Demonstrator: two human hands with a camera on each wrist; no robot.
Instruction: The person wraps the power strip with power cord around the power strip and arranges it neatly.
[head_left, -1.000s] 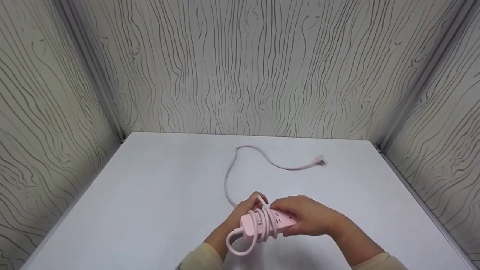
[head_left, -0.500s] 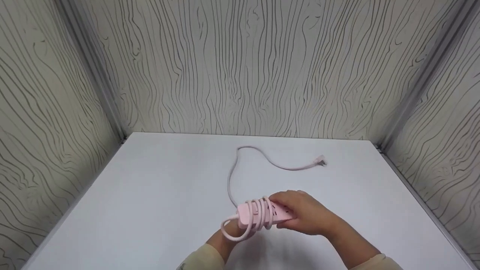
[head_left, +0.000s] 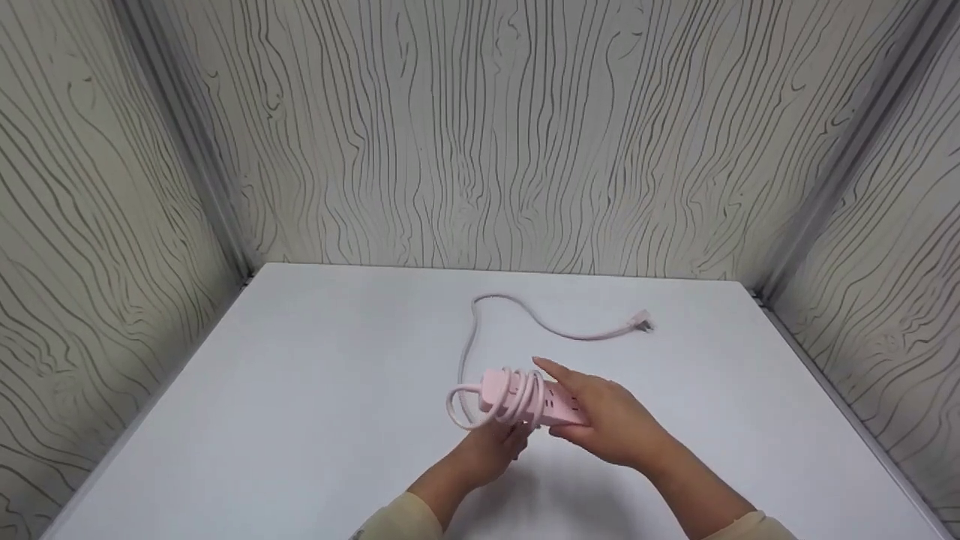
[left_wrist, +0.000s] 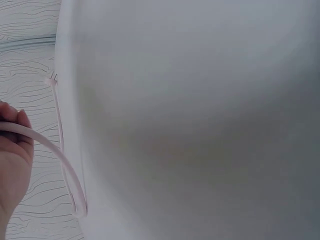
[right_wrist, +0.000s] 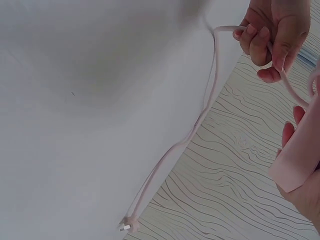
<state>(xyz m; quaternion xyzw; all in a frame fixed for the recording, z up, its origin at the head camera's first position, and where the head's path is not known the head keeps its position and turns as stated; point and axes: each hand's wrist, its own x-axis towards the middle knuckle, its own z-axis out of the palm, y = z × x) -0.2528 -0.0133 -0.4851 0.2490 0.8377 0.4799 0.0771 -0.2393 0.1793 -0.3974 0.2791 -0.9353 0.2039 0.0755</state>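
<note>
My right hand (head_left: 611, 420) grips one end of a pink power strip (head_left: 561, 405), thumb along the near side and index finger stretched out past the far side. Several turns of the strip's pale pink cord (head_left: 529, 397) wrap its other half, and a loose loop hangs off that end. My left hand (head_left: 487, 454) is below and on the near side of the strip. In the right wrist view, the left fingers (right_wrist: 257, 47) and thumb pinch the cord running from the strip. The left wrist view shows the cord (left_wrist: 55, 148) leaving the left hand (left_wrist: 15, 172) in a curve.
The cord's free length (head_left: 525, 307) lies in a bend across the white table (head_left: 300, 375), ending in a plug (head_left: 641, 321) toward the back right. Wood-grain patterned panels (head_left: 480, 135) enclose the table at the back and both sides.
My left hand has passed from the strip's far side, underneath it, to the near side with the cord. The strip has shifted away from me, and the right index finger has straightened.
</note>
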